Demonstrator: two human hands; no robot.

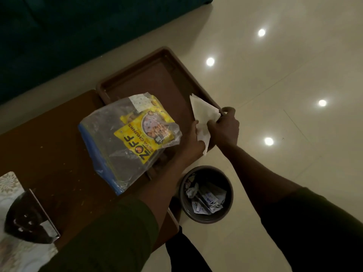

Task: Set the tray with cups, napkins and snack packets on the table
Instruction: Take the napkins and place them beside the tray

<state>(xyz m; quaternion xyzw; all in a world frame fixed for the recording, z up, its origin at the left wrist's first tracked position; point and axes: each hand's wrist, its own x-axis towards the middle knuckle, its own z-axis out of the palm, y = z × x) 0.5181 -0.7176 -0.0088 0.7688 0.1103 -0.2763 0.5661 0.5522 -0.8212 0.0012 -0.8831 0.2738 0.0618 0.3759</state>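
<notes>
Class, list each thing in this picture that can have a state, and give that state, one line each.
tray: on the table, one end overhanging its edge.
plastic bag: lying partly on the tray, snack packet inside.
snack packet: inside the bag; sealed or not, cannot tell.
napkin: held by both hands at the tray's rim.
left hand: holds the napkin.
right hand: pinches the napkin.
bin: upright on the floor, uncovered, paper scraps inside.

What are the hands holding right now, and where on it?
Both hold the white napkin over the tray. The left hand grips its lower left edge, and the right hand pinches its right edge.
</notes>
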